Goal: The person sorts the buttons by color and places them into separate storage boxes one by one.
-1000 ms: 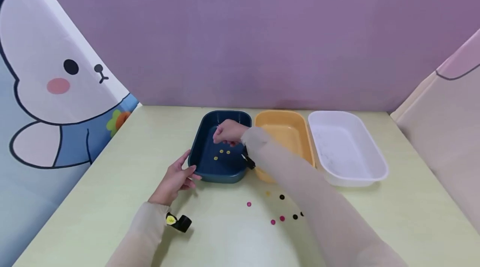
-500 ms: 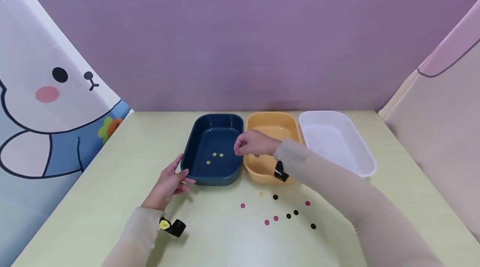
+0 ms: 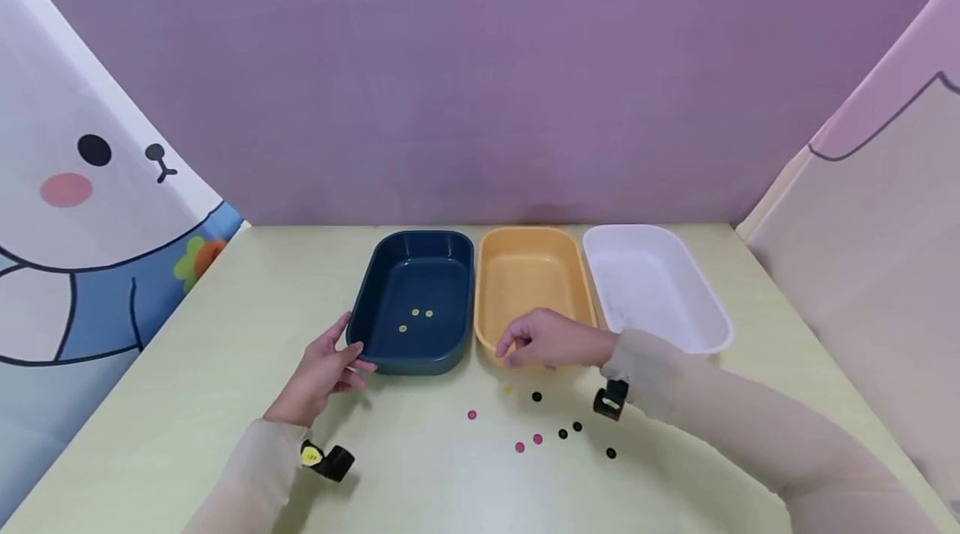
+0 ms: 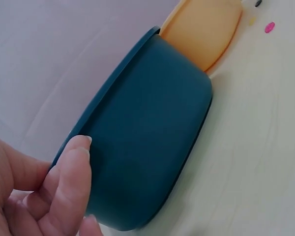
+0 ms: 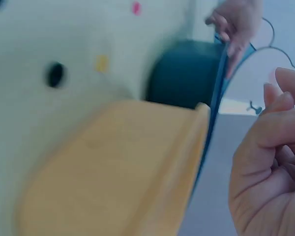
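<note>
My left hand (image 3: 318,371) grips the near left corner of a dark blue tray (image 3: 412,366), its thumb by the rim and its fingers curled against the outer wall. Three small yellow buttons (image 3: 416,312) lie on that tray's floor. Over the near edge of an orange tray (image 3: 528,267) hovers my right hand (image 3: 558,340), fingers loosely curled; the right wrist view shows nothing held in them. Just below it on the table are a yellow button (image 3: 508,389), several black buttons (image 3: 563,434) and pink buttons (image 3: 537,439).
A white tray (image 3: 660,301) stands at the right of the row, close beside the orange one. Behind the table (image 3: 420,476) rises a purple backdrop (image 3: 480,84), with printed cloth panels at both sides.
My right hand has left the blue tray, moving right and nearer over the orange tray's front edge. The left hand keeps its place at the blue tray. The head view has shifted slightly right.
</note>
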`<state>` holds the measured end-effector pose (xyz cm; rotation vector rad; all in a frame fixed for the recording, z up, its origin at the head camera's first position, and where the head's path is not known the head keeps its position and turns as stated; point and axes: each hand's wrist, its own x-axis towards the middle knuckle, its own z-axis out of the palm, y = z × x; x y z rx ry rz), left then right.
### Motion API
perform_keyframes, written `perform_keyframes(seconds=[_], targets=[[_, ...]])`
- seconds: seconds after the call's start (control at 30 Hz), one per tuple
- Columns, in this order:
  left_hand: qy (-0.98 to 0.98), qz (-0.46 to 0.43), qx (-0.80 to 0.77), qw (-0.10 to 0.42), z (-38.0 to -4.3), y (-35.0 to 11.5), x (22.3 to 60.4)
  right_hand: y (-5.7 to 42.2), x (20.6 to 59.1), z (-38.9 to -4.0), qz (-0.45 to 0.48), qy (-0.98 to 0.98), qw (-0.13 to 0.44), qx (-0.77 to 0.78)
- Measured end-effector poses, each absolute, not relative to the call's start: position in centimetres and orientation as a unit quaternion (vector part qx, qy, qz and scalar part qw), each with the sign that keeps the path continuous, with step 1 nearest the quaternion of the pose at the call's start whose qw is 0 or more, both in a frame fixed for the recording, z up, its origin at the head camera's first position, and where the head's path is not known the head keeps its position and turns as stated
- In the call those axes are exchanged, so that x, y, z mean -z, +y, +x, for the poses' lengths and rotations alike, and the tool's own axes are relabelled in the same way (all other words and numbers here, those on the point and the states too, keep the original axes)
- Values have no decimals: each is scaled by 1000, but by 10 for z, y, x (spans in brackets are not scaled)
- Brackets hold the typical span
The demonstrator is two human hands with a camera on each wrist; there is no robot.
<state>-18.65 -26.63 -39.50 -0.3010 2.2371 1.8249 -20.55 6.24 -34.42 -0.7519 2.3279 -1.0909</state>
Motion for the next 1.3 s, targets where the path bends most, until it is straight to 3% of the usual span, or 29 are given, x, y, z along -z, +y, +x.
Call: perform_keyframes(seconds=[0.33, 0.5, 0.8, 1.03, 1.3], targets=[[772, -103, -616, 119, -185, -270, 397, 69, 382, -183, -291, 856, 136, 405], [771, -100, -617, 122, -184, -270, 398, 67, 395, -179, -326, 874, 117, 341], [772, -94, -618, 118, -189, -270, 396, 61, 403, -179, -315, 882, 135, 322], [761, -94, -629, 125, -188, -270, 396, 57, 407, -178, -268, 883, 197, 332], [760, -91, -631, 127, -188, -270, 395, 53, 409, -181, -267, 901, 188, 286]])
